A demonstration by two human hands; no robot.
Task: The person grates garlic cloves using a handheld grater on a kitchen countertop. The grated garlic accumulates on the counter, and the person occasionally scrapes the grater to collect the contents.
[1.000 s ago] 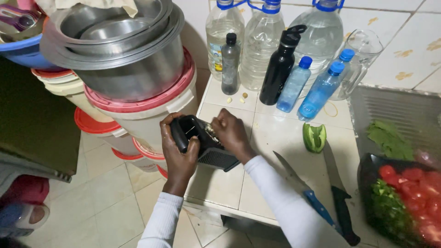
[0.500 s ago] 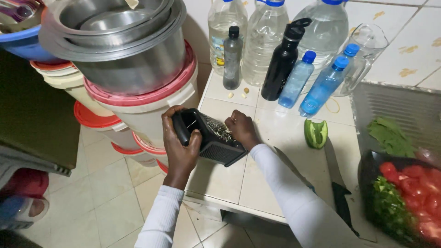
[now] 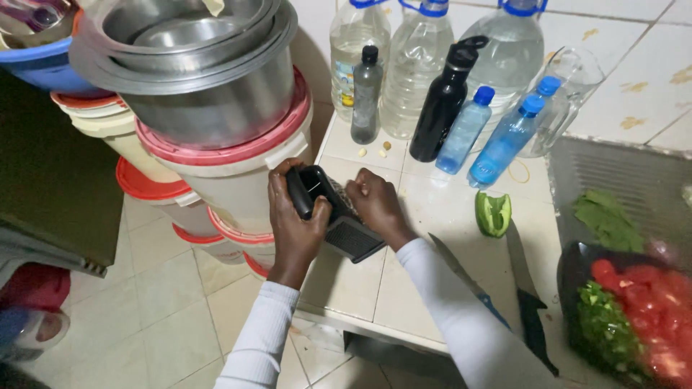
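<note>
A black box grater [image 3: 339, 216] leans on the white tiled counter [image 3: 346, 288] near its left edge. My left hand [image 3: 292, 223] grips its black handle at the top. My right hand [image 3: 378, 205] presses against the grater's metal face with closed fingers; whatever it holds there is hidden under the fingers. A cut piece of green pepper [image 3: 493, 214] lies on the counter to the right of my hands.
Two knives [image 3: 530, 302] lie right of my forearm. A dark bowl [image 3: 577, 270] with chopped tomato and greens sits at far right. Water bottles and a black flask [image 3: 443, 97] line the back. Stacked buckets with metal pots [image 3: 209, 94] stand left, by the counter.
My right hand slid along the grater's face, first toward me and then back up. The left hand kept its grip and the grater shifted slightly.
</note>
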